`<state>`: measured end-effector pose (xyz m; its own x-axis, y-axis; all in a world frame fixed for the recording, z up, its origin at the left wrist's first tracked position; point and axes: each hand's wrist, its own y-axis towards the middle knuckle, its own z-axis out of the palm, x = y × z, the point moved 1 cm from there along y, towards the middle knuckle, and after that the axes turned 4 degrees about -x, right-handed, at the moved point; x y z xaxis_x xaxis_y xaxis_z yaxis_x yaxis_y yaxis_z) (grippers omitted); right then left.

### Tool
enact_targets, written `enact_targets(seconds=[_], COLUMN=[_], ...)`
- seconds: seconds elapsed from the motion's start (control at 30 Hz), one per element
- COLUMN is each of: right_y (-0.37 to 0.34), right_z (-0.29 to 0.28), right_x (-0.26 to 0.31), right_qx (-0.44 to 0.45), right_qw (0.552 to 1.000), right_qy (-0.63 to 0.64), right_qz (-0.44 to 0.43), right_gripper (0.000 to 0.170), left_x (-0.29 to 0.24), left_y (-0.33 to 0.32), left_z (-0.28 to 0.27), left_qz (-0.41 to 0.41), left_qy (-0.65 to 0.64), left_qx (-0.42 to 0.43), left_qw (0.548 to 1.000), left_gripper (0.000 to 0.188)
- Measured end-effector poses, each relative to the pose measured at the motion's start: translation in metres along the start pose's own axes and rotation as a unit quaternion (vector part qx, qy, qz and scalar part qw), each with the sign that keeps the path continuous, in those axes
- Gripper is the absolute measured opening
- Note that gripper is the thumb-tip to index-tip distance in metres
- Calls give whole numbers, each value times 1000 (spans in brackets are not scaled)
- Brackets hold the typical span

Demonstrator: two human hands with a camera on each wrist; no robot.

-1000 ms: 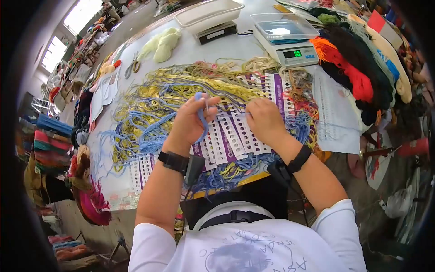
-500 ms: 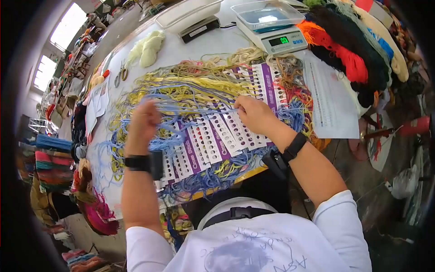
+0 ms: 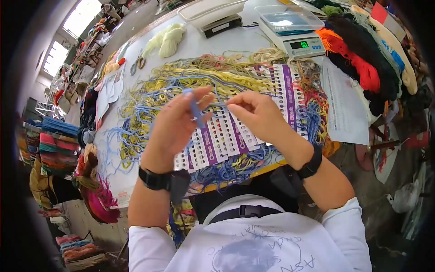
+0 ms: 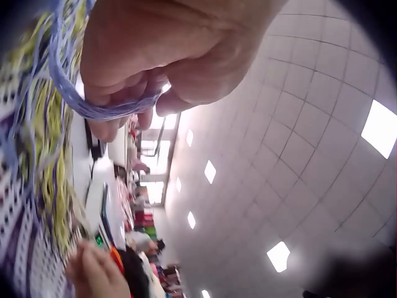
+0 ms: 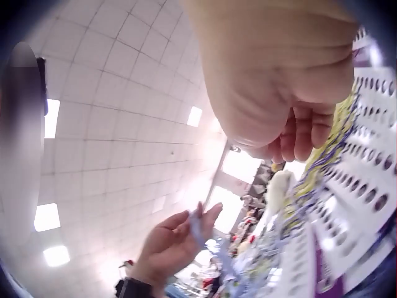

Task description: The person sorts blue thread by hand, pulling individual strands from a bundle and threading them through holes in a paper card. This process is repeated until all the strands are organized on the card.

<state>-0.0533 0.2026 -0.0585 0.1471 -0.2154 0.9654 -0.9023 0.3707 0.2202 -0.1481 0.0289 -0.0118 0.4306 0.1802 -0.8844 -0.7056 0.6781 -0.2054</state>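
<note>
A bundle of light blue embroidery floss [image 3: 195, 109] runs across my left hand [image 3: 172, 122]. In the left wrist view the blue floss [image 4: 105, 113] loops round the fingers and passes in by the thumb. My right hand [image 3: 263, 115] is close on the right, with thumb and curled fingers pinched at blue strands that lead from the left hand; its fingertips are partly hidden. Below both hands lie white and purple punched thread cards [image 3: 213, 145], side by side. Yellow, blue and purplish floss [image 3: 226, 78] hangs from their holes and spreads over the table.
A digital scale [image 3: 304, 47] with a clear tray stands at the back, beside a second scale [image 3: 222, 27] under a white tub. Scissors [image 3: 137, 64] and a pale yellow skein [image 3: 171, 41] lie back left. Printed sheets [image 3: 346, 106] and orange-red skeins [image 3: 358, 68] are on the right.
My left hand swung left, drawing blue strands out from the right hand, then came back close to it with fingers more spread. The right hand stayed over the cards.
</note>
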Motion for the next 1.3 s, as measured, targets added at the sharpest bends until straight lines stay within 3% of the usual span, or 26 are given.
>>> enact_targets(seconds=[0.03, 0.1, 0.17, 0.43, 0.5, 0.63, 0.87, 0.93, 0.97, 1.0, 1.07, 1.1, 1.13, 1.17, 1.2, 1.23, 1.27, 1.3], right_y=[-3, -8, -11, -23, -25, -27, -33, -34, -33, -33, -31, -31, -33, -42, -54, -73, -95, -127], right_z=[6, 15, 15, 17, 16, 16, 12, 10, 7, 1, -33, -69, -111, -160, -217, -273, -325, -390], right_x=[9, 20, 21, 22, 23, 20, 17, 20, 19, 17, 5, -7, -13, -16, -14, -18, -18, -24], right_qx=[1, 48, 41, 37, 45, 60, 36, -17, -19, -32, -23, 2, -91, -119, -158, -239, -301, -290], right_qw=[1000, 982, 981, 960, 961, 961, 968, 941, 940, 912, 846, 812, 827, 810, 810, 816, 800, 812], right_qy=[-3, 176, 179, 246, 246, 250, 219, 301, 301, 369, 495, 551, 518, 548, 540, 505, 499, 478], right_qz=[4, 48, 68, 126, 121, 107, 114, 157, 158, 178, 195, 191, 196, 171, 165, 147, 146, 168], right_gripper=[18, 16, 15, 13, 13, 13, 13, 11, 11, 10, 8, 8, 13, 21, 28, 29, 31, 32], left_x=[7, 19, 28, 32, 33, 35, 44, 44, 44, 42, 33, 22, 8, -8, -24, -35, -46, -65], left_y=[-5, -9, -12, -20, -21, -23, -25, -24, -21, -17, -7, -4, -2, 1, -3, -8, -12, -32], left_z=[13, 26, 30, 25, 23, 23, 26, 22, 19, 15, -23, -50, -86, -141, -185, -252, -319, -345], left_qz=[-12, -24, -40, -26, -35, -48, 55, 63, 51, 39, 43, 72, 102, 68, 111, 198, 252, 260], left_qy=[4, 6, -48, -84, -113, -121, 70, 118, 95, 71, -99, -116, -134, -327, -244, 175, 548, 648], left_qx=[7, 15, 49, 35, 9, 12, -33, -52, -63, -73, -29, -98, -165, 12, -48, -91, -191, -213], left_qw=[1000, 1000, 997, 995, 993, 991, 995, 990, 992, 994, 994, 986, 972, 942, 962, 960, 774, 683], left_gripper=[42, 44, 46, 43, 32, 32, 27, 25, 22, 21, 16, 15, 14, 9, 13, 13, 15, 9])
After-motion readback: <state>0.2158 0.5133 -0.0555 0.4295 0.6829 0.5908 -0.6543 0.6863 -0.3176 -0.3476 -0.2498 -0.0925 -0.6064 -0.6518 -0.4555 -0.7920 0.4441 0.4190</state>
